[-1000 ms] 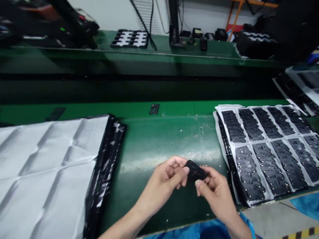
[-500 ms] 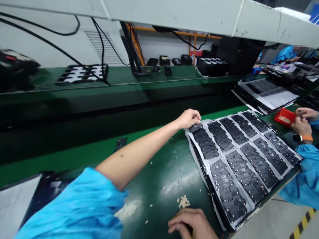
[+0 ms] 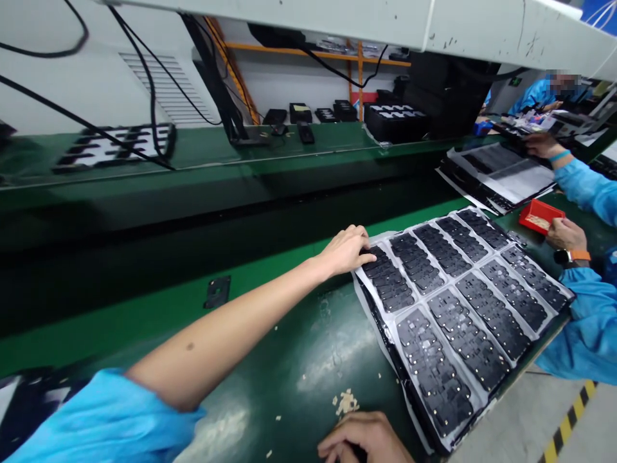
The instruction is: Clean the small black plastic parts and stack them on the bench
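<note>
Head view: left hand (image 3: 346, 249) lies flat, grip apart, on tray (image 3: 482, 386); right hand (image 3: 361, 438) curled, grip unclear; red box (image 3: 540, 217) beyond.

This is looking like a factory where people are putting small parts together. A long green work table (image 3: 289, 360) is running across the room, and a big tray (image 3: 380, 308) on it is holding rows of little black parts (image 3: 436, 254). Another person in a blue sleeve (image 3: 581, 186) is working nearby beside a small red box (image 3: 540, 217).

Red tray (image 3: 540, 217) by co-worker's sleeve (image 3: 585, 184)
</note>
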A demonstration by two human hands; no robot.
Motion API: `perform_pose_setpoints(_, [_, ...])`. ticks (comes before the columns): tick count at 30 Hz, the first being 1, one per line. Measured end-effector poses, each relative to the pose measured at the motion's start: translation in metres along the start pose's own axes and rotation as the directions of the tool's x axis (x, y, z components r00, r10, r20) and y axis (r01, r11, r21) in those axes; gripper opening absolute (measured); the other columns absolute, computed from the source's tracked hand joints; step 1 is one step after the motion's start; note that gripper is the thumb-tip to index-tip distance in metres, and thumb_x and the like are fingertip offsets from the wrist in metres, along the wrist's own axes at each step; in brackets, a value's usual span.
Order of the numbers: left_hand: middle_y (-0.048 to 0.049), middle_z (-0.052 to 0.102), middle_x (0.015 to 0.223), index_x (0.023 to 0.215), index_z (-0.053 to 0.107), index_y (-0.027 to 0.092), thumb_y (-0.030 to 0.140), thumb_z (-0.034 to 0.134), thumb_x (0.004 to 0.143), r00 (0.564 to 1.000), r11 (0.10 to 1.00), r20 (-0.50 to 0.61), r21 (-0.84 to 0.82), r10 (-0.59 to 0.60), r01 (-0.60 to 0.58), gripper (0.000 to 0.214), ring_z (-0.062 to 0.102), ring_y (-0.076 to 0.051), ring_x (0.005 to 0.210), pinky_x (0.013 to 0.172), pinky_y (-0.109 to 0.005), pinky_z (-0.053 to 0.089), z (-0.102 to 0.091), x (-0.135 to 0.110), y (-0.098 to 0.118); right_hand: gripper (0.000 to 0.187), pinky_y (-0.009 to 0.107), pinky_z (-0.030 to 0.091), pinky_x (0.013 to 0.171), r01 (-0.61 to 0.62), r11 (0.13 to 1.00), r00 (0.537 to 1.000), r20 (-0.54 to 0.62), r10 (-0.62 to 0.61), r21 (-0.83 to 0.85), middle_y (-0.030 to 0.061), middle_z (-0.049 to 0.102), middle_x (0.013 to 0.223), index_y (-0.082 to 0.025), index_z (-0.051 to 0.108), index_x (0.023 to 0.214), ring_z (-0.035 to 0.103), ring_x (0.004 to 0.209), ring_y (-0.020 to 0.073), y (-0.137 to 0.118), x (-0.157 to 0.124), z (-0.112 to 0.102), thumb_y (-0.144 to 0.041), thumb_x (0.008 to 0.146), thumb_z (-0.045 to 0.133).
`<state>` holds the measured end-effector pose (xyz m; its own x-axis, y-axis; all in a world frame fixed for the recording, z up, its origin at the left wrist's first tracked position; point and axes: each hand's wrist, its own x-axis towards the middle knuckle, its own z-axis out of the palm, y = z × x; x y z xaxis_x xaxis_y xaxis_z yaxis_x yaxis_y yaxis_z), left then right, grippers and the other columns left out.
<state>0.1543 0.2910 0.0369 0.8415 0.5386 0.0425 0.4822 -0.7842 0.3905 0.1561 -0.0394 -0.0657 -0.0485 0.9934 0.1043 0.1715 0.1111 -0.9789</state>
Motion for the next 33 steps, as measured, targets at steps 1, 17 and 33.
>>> perform_pose_setpoints(1, [-0.0144,0.068,0.121,0.097,0.079,0.015,0.038,0.071,0.093,1.0,1.0,-0.002,0.008,-0.005,0.005,0.024,0.061,-0.032,0.114,0.101,-0.044,0.05,0.003,-0.001,0.0,0.032,0.027,0.062,0.079,-0.003,1.0,1.0,0.0,0.003,0.0,0.0041,0.084,0.078,-0.022,0.084,0.103,0.083,0.077,0.0198,0.0,-0.001,0.0,-0.007,0.089,0.058])
perform_pose_setpoints(17, [-0.0123,0.067,0.135,0.123,0.073,0.017,0.034,0.064,0.102,0.981,0.978,-0.079,0.098,-0.175,0.183,0.029,0.063,-0.028,0.125,0.11,-0.039,0.045,-0.07,-0.086,0.002,0.027,0.03,0.067,0.081,-0.006,1.0,0.998,0.066,0.008,-0.017,0.0148,0.079,0.123,-0.023,0.082,0.111,0.081,0.102,0.0253,-0.023,-0.007,-0.024,-0.018,0.103,0.056])
perform_pose_setpoints(33, [-0.0083,0.072,0.101,0.094,0.069,0.019,0.012,0.068,0.087,0.644,0.639,-0.076,0.078,-0.761,0.765,0.011,0.07,-0.027,0.094,0.085,-0.037,0.049,0.018,-0.546,0.103,0.025,0.036,0.06,0.093,0.134,0.991,0.896,0.424,-0.133,0.029,0.0114,0.079,0.108,-0.023,0.079,0.104,0.076,0.102,0.0254,-0.074,-0.006,0.071,-0.027,0.106,0.054])
